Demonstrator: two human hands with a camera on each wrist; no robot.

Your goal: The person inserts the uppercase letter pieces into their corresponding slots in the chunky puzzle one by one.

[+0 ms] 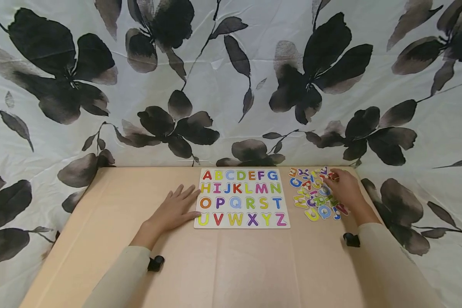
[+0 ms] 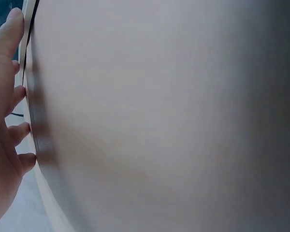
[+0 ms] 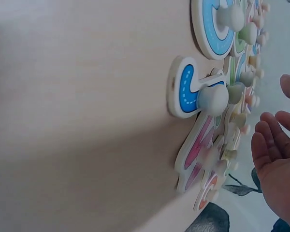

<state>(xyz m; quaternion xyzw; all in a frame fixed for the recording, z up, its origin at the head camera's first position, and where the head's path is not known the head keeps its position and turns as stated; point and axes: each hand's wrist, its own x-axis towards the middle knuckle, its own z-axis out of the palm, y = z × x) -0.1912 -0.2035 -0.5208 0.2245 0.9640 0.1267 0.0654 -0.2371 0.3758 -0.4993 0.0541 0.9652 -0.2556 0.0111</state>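
White alphabet board [image 1: 241,211]: head view, on the table [image 1: 250,269], left hand [image 1: 175,207] splayed at its left edge
Letter pieces [image 1: 312,192]: piled just right, right hand [image 1: 346,190] over them
Left fingers [image 2: 18,133]: left wrist view, spread, gripping nothing
Right fingers [image 3: 261,147]: right wrist view, kinda bent, look empty, near blue J [image 3: 186,92]

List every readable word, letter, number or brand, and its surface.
"ABCDEFG": letter board, top row
"HIJKLMN": second row
"OPQRST": third row
"UVWXYZ": bottom row
"J": loose blue piece
"U": loose yellow piece
"X": loose purple piece
Other loose pieces: too small or jumbled.
No words, numbers or brands.
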